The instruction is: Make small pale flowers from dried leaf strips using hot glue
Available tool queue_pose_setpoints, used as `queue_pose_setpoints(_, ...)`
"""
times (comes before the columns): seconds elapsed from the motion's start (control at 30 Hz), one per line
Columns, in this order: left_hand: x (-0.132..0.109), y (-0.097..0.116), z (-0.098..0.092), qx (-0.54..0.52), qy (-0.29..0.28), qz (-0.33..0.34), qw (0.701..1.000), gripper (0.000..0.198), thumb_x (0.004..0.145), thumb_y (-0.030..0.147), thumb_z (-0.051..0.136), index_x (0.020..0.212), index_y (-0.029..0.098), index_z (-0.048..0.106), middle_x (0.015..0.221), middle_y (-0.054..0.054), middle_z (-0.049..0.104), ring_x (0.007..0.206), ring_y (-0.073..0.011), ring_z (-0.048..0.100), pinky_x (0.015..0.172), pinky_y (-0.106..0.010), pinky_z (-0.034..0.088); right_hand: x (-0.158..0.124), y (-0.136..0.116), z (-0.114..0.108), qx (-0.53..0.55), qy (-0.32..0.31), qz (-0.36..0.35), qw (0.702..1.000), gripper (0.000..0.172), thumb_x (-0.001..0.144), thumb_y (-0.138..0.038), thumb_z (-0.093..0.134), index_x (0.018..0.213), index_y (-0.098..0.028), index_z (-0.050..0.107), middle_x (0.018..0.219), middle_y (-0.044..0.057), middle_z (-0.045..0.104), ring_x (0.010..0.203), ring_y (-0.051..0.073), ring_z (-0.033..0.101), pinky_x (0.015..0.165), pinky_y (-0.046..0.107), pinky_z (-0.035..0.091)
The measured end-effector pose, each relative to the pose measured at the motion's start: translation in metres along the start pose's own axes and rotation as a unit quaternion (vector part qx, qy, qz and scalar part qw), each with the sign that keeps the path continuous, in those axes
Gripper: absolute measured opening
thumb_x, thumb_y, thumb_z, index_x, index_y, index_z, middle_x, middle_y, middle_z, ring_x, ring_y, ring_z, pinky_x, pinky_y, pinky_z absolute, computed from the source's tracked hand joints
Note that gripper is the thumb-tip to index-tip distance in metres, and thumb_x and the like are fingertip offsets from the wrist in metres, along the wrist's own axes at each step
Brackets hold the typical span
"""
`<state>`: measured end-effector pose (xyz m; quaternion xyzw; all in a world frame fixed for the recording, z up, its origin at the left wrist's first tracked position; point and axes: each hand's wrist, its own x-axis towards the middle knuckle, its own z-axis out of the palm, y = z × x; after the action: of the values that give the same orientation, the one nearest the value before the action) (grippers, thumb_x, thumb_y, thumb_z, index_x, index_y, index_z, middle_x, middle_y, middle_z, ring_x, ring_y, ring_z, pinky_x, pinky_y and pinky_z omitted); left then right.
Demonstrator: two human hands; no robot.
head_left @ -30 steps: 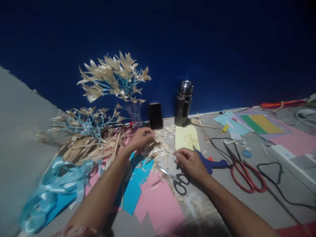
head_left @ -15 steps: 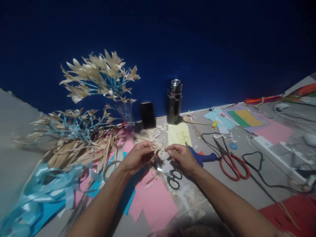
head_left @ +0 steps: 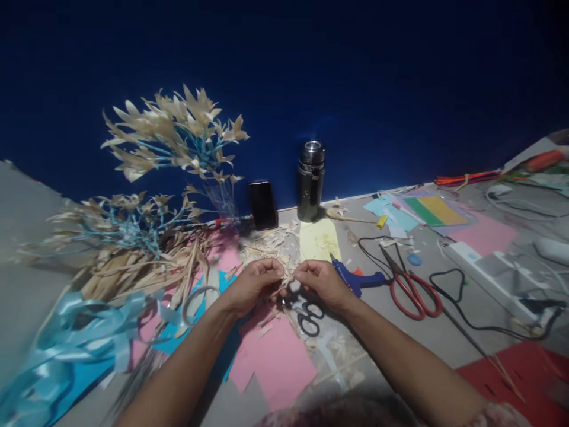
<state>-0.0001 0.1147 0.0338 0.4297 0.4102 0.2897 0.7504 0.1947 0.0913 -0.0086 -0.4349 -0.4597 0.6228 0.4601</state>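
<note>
My left hand (head_left: 258, 281) and my right hand (head_left: 320, 281) are close together over the middle of the table. Both have their fingers pinched. Between the fingertips is a small piece of dried husk (head_left: 288, 274), hard to tell from the pale scraps behind it. Below the hands lie small black-handled scissors (head_left: 310, 318), partly hidden, and pink paper (head_left: 280, 362). A blue glue gun (head_left: 358, 279) rests just right of my right hand. Behind the hands lie a yellow sheet (head_left: 319, 240) and a scatter of husk scraps (head_left: 267, 246).
At left stand dried husk flowers (head_left: 178, 133) on blue stems, above husk strips (head_left: 133, 270) and light-blue ribbon (head_left: 84, 332). A phone (head_left: 263, 206) and a flask (head_left: 310, 184) stand against the wall. Right are red-handled scissors (head_left: 413, 293), a cord and a white power strip (head_left: 493, 284).
My right hand has come nearer to my left, and the fingertips now almost meet at the husk piece. The whole view has shifted slightly.
</note>
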Motion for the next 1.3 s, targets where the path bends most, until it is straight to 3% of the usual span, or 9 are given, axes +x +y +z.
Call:
queue_pose_setpoints(0.17,-0.003,-0.002,0.003,-0.014,-0.009,0.017,1.000,0.054,0.069,0.033,0.089,0.112,0.017,0.060,0.070,-0.003,0.071,0.057,-0.0155,0.067,0.051,-0.022,0.049,0.001,0.001,0.001,0.016,-0.001,0.002,1.000,0.036,0.073,-0.050,0.079,0.073,-0.017,0.064,0.054,-0.007,0.051,0.049,0.008,0.039,0.049,0.022,0.027)
queue_pose_setpoints(0.43,-0.008,0.008,-0.008,0.132,0.050,0.050,0.989,0.045,0.067,0.027,0.082,0.107,0.018,0.063,0.076,-0.003,0.071,0.059,-0.0181,0.066,0.055,-0.030,0.051,0.003,0.001,0.000,0.136,0.025,0.018,0.990,0.041,0.070,-0.049,0.085,0.075,-0.018,0.059,0.052,-0.008,0.047,0.042,0.005,0.029,0.041,0.018,0.018)
queue_pose_setpoints(0.5,-0.014,0.018,-0.021,0.254,0.167,0.147,0.941,0.030,0.071,0.028,0.076,0.098,0.019,0.067,0.081,-0.006,0.072,0.070,-0.0224,0.068,0.065,-0.035,0.053,0.003,-0.003,-0.001,0.191,0.005,0.022,0.981,0.045,0.066,-0.048,0.088,0.073,-0.018,0.055,0.052,-0.008,0.045,0.044,0.005,0.026,0.041,0.017,0.014)
queue_pose_setpoints(0.57,-0.022,0.026,-0.030,0.376,0.327,0.262,0.826,0.020,0.075,0.027,0.071,0.095,0.022,0.070,0.097,-0.008,0.074,0.090,-0.0265,0.068,0.078,-0.038,0.052,0.002,-0.006,-0.003,0.232,-0.023,0.024,0.972,0.047,0.065,-0.046,0.090,0.071,-0.019,0.051,0.053,-0.008,0.043,0.046,0.005,0.024,0.042,0.016,0.012)
queue_pose_setpoints(0.63,-0.032,0.029,-0.030,0.437,0.387,0.279,0.762,0.009,0.082,0.031,0.065,0.085,0.025,0.071,0.090,-0.005,0.075,0.088,-0.0265,0.067,0.080,-0.037,0.050,0.001,-0.006,-0.004,0.272,-0.051,0.029,0.961,0.048,0.067,-0.042,0.090,0.069,-0.019,0.048,0.054,-0.008,0.041,0.047,0.004,0.022,0.042,0.016,0.011)
queue_pose_setpoints(0.73,-0.042,0.019,-0.013,0.425,0.318,0.213,0.820,0.021,0.088,0.038,0.060,0.075,0.025,0.070,0.062,0.000,0.068,0.063,-0.0219,0.063,0.065,-0.033,0.047,-0.002,-0.004,-0.004,0.319,-0.088,0.044,0.943,0.045,0.070,-0.034,0.090,0.069,-0.019,0.047,0.053,-0.008,0.040,0.048,0.004,0.021,0.043,0.015,0.012)
queue_pose_setpoints(0.87,-0.035,-0.010,0.023,0.329,0.237,0.258,0.877,0.006,0.079,0.028,0.071,0.077,0.025,0.075,0.080,-0.003,0.075,0.079,-0.0237,0.068,0.074,-0.033,0.050,-0.005,0.000,-0.002,0.328,-0.109,0.057,0.937,0.041,0.066,-0.030,0.091,0.074,-0.019,0.053,0.050,-0.009,0.042,0.046,0.004,0.022,0.043,0.016,0.016)
queue_pose_setpoints(1.0,-0.019,-0.034,0.043,0.101,0.181,0.194,0.959,0.017,0.073,0.029,0.081,0.088,0.023,0.075,0.080,-0.004,0.072,0.074,-0.0219,0.067,0.070,-0.034,0.054,-0.008,-0.002,0.002,0.304,-0.112,0.073,0.943,0.042,0.065,-0.040,0.092,0.081,-0.018,0.059,0.048,-0.011,0.042,0.043,0.003,0.020,0.043,0.016,0.018)
queue_pose_setpoints(1.3,-0.008,-0.046,0.044,0.006,0.203,0.176,0.963,0.024,0.066,0.032,0.087,0.084,0.022,0.075,0.082,-0.001,0.069,0.073,-0.0171,0.063,0.065,-0.029,0.053,-0.011,-0.005,0.009,0.283,-0.129,0.078,0.947,0.045,0.065,-0.044,0.092,0.074,-0.017,0.057,0.048,-0.010,0.043,0.042,0.003,0.022,0.042,0.017,0.014)
